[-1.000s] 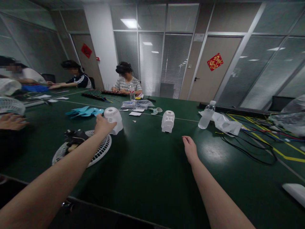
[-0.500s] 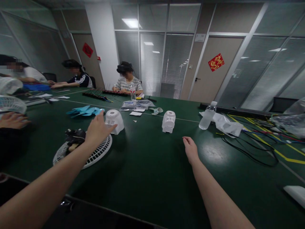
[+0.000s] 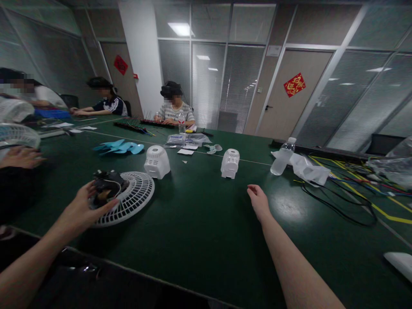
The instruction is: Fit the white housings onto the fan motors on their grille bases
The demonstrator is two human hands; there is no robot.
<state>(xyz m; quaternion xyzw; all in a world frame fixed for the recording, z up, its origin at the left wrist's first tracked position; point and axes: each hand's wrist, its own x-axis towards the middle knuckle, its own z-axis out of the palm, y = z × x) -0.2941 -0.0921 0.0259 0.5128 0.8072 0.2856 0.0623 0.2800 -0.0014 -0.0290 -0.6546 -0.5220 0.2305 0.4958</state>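
My left hand [image 3: 84,207] is cupped on the near side of a black fan motor [image 3: 107,187]. Its fingers and thumb wrap the motor's edge. The motor sits on a white round fan grille [image 3: 135,195] lying flat on the green table [image 3: 199,231]. My right hand [image 3: 257,201] rests on the table right of centre, its fingers loosely stretched and holding nothing. Beyond the grille stands a white motor cover [image 3: 157,162]. A second white cover [image 3: 230,163] stands ahead of my right hand.
Blue fan blades [image 3: 119,147] lie at the far left, a water bottle [image 3: 282,156] and crumpled white bag [image 3: 307,169] to the right, with tangled cables [image 3: 347,201] beyond. Three other people sit along the far side; someone's hand [image 3: 21,156] rests by another fan grille [image 3: 16,135].
My left hand let go of the white motor cover, drew back toward me and came down onto the black motor. My right hand stayed where it was.
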